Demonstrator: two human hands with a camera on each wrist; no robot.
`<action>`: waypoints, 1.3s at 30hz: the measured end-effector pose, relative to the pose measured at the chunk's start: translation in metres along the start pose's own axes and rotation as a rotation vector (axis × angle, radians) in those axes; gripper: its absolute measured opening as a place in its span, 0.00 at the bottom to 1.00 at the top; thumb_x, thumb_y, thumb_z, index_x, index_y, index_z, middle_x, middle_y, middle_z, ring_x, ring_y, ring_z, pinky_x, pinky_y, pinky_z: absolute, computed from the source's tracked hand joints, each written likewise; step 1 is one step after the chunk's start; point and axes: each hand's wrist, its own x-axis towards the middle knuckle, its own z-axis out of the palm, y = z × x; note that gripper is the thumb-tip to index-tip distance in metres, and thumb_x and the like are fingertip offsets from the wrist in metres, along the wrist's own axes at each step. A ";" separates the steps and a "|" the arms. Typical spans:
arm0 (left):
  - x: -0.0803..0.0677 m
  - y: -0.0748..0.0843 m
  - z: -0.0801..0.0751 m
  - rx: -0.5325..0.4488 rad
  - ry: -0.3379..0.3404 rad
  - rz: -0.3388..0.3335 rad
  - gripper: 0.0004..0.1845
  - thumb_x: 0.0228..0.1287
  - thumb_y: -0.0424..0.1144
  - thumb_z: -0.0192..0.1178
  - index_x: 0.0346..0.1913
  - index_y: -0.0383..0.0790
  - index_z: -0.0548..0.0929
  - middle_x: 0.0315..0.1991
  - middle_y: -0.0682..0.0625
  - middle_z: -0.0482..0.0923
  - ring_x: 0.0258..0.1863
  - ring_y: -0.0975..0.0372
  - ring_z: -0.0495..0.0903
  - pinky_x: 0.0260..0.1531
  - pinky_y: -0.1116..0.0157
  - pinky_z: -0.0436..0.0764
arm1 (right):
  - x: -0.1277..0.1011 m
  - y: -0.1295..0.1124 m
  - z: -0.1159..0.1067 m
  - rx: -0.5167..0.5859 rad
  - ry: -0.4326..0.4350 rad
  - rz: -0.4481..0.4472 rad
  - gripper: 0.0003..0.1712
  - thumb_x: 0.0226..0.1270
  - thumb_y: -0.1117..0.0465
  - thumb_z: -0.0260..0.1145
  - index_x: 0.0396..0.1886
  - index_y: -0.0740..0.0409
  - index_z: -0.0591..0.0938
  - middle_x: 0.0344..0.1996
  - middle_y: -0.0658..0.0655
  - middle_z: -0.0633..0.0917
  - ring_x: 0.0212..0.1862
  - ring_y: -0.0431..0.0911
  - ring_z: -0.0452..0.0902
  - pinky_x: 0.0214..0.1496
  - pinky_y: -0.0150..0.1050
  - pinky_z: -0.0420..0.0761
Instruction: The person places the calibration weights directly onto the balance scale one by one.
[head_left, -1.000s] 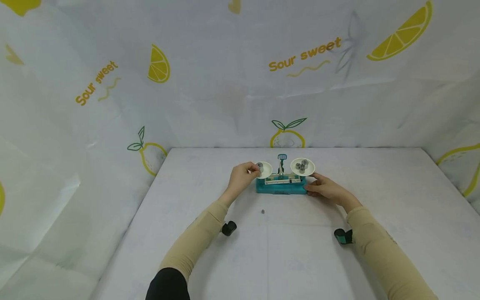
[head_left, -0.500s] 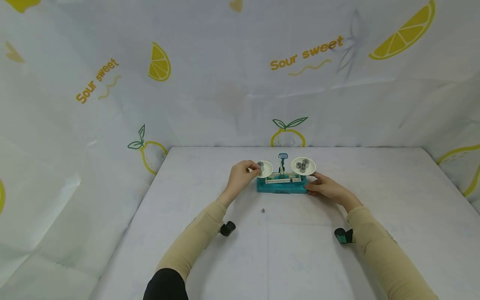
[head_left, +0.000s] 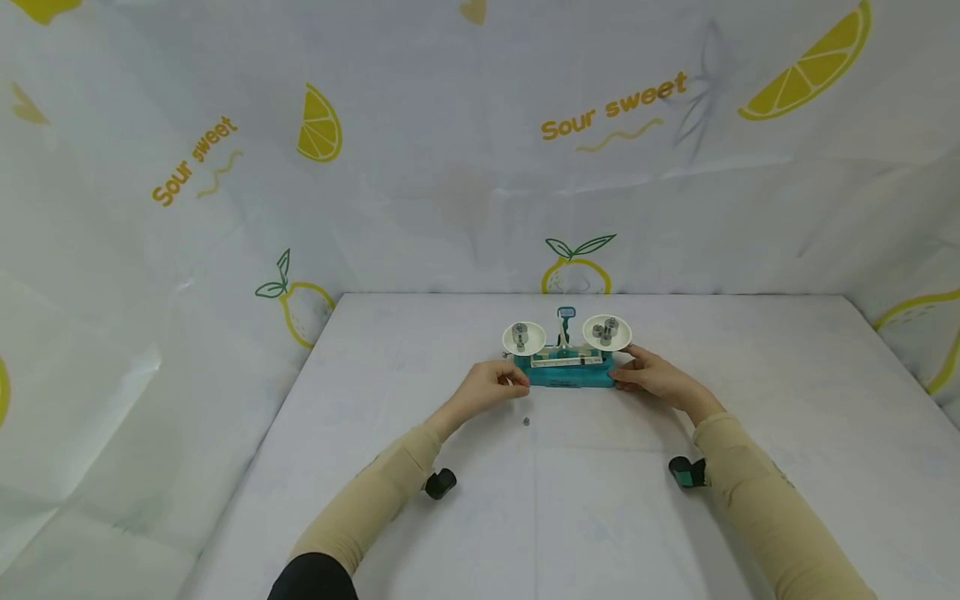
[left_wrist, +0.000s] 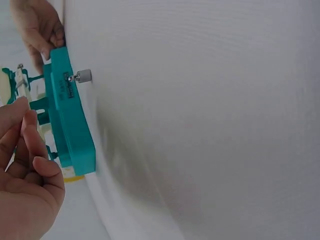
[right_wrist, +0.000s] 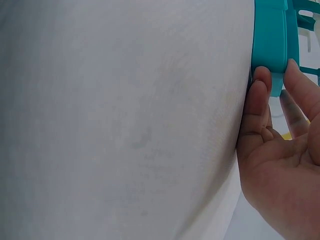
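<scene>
A teal balance scale (head_left: 572, 377) with two white pans stands near the back of the table. Metal weights (head_left: 520, 337) sit on its left pan (head_left: 535, 337), and several more (head_left: 606, 332) on the right pan (head_left: 624, 337). My right hand (head_left: 654, 379) grips the right end of the base, thumb and fingers around the corner in the right wrist view. By the base's front left corner hovers my left hand (head_left: 493, 387), fingers loosely bent, nothing visible in them. One small knobbed weight (left_wrist: 83, 76) lies on the table in front of the scale.
The white-covered table (head_left: 600, 517) ends at a white cloth backdrop (head_left: 450, 208) with lemon prints. Black wrist camera mounts (head_left: 440, 483) stick out inward from both forearms.
My left hand has left the weights on the left pan and come down toward me, in front of the base. The left pan has shifted slightly left. My right hand stays put.
</scene>
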 end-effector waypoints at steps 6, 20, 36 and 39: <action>-0.005 -0.010 0.011 0.015 -0.095 0.003 0.04 0.57 0.39 0.65 0.33 0.44 0.85 0.30 0.53 0.81 0.27 0.68 0.70 0.27 0.73 0.70 | 0.000 0.001 0.000 0.001 -0.001 0.008 0.44 0.68 0.50 0.57 0.73 0.61 0.46 0.53 0.66 0.75 0.46 0.45 0.75 0.52 0.38 0.74; -0.010 -0.019 0.020 0.025 -0.150 -0.023 0.03 0.55 0.38 0.66 0.32 0.44 0.84 0.28 0.56 0.79 0.28 0.69 0.71 0.29 0.74 0.72 | 0.000 -0.001 0.000 -0.004 -0.001 0.017 0.44 0.68 0.49 0.58 0.73 0.61 0.46 0.53 0.67 0.75 0.46 0.45 0.75 0.52 0.38 0.73; -0.010 -0.020 0.021 0.042 -0.139 -0.013 0.02 0.58 0.39 0.65 0.32 0.44 0.85 0.32 0.54 0.82 0.29 0.69 0.71 0.30 0.74 0.71 | 0.000 -0.001 0.000 -0.005 -0.001 0.003 0.44 0.68 0.49 0.58 0.73 0.61 0.46 0.53 0.67 0.75 0.46 0.45 0.75 0.52 0.38 0.74; -0.009 -0.018 0.019 0.051 -0.115 -0.001 0.02 0.58 0.39 0.64 0.32 0.45 0.85 0.31 0.54 0.81 0.28 0.69 0.71 0.28 0.74 0.71 | 0.000 -0.001 0.000 -0.005 -0.004 0.004 0.44 0.68 0.49 0.57 0.73 0.61 0.46 0.53 0.67 0.75 0.46 0.45 0.75 0.52 0.38 0.74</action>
